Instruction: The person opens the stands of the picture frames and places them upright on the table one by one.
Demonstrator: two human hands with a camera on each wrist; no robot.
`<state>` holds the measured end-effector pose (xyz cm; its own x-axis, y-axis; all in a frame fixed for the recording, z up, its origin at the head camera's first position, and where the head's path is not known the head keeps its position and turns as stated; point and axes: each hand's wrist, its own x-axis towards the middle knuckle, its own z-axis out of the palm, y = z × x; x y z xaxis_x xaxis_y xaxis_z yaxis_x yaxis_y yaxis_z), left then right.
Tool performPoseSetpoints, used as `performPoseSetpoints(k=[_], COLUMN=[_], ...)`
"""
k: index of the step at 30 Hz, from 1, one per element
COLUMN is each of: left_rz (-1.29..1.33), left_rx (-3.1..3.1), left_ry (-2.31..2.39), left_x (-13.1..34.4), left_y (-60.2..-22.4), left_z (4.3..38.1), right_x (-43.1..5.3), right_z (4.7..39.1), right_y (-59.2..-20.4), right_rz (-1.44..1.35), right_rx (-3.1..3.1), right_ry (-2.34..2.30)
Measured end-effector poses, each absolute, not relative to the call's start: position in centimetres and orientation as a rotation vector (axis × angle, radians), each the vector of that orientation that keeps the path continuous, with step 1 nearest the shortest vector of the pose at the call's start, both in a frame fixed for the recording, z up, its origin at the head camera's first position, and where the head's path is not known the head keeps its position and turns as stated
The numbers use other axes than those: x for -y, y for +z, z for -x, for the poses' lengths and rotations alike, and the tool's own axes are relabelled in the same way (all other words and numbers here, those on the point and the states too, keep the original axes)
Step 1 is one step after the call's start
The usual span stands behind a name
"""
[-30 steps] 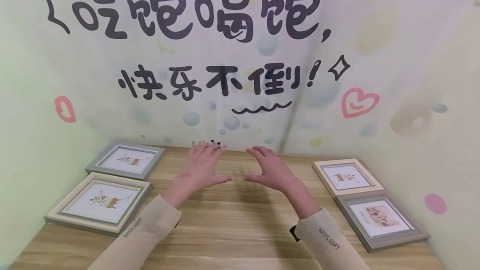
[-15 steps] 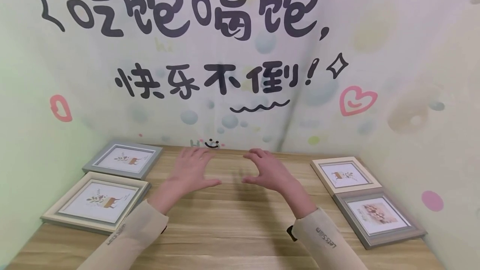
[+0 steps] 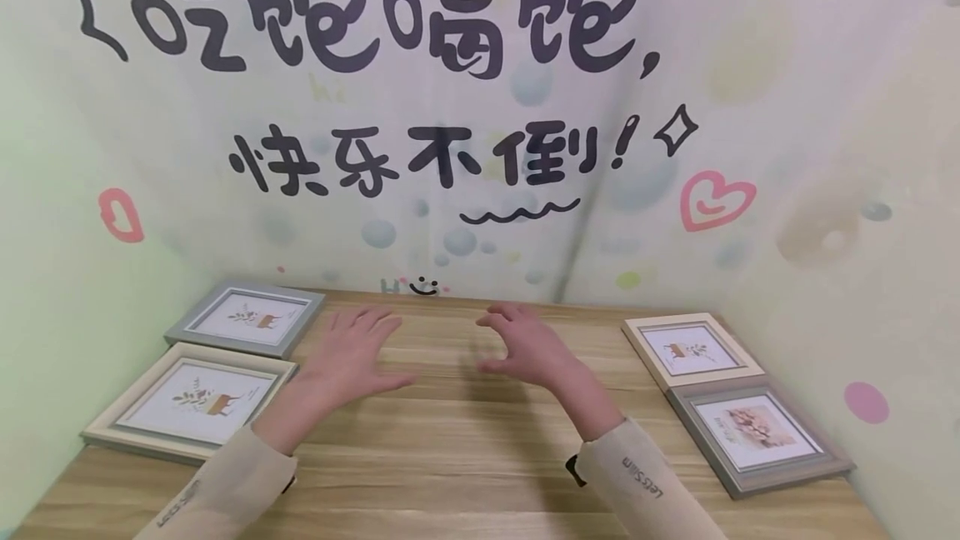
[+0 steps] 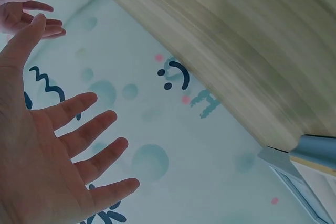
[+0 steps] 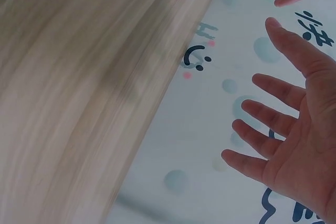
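Hovers above the worktop (image 3: 435,457) with left grip (image 3: 347,363) and right grip (image 3: 531,348) loosely spread, holding nothing, between left cream frame (image 3: 180,411) and right cream frame (image 3: 692,350), lying flat with printed plants (image 3: 192,397) pointing away from the grips, long axes unclear.

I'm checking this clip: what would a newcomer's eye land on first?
Probably the large dark lettering across the upper part of the backdrop. Next come the left hand and right hand, empty and apart over the middle of the wooden table. Two framed pictures lie at the table's left side and two more at its right.
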<state>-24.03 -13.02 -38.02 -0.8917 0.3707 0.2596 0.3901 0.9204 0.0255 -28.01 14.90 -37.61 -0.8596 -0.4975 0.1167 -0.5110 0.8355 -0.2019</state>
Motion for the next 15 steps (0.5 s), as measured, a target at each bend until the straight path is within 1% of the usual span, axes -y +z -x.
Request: performPoseSetpoints(k=[8,15], left_rz=[0.531,0.479], left_rx=[2.829,2.869], left_ry=[-0.055,-0.102], left_x=[15.1,17.1], left_y=[-38.7,-39.4], left_z=[22.2,21.0], right_x=[-14.2,-13.7], right_z=[27.8,27.6], right_y=[-38.0,-38.1], right_rz=[-0.821,-0.866], right_rx=[2.974,2.966], right_ry=[0.373,0.343])
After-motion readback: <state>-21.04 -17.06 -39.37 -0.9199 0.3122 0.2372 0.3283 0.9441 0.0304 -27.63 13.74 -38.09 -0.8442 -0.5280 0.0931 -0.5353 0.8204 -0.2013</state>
